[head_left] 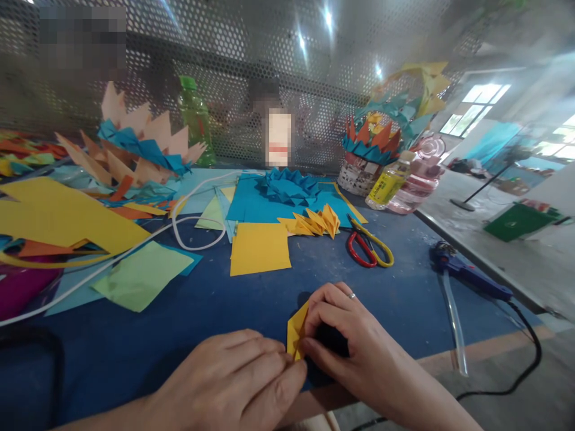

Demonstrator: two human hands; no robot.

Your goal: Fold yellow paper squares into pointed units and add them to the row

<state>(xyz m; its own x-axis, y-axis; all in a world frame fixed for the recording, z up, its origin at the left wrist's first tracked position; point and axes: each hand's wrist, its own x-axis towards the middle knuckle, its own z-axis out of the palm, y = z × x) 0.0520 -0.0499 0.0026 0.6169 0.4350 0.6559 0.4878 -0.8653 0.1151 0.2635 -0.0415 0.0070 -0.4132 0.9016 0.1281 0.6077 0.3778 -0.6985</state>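
A small folded piece of yellow paper lies at the front of the blue table, between my two hands. My left hand presses its fingertips together on the paper's lower end. With thumb and fingers curled, my right hand pinches the right side of it; a ring shows on one finger. Beyond them are a stack of yellow paper squares and a row of folded yellow points. Behind these, a blue folded-paper ring rests on blue sheets.
Scissors with red and yellow handles lie right of centre. A glue gun with a clear glue stick sits near the right edge. Bottles and a paper-decorated pot stand behind. A white cable crosses the paper sheets at left.
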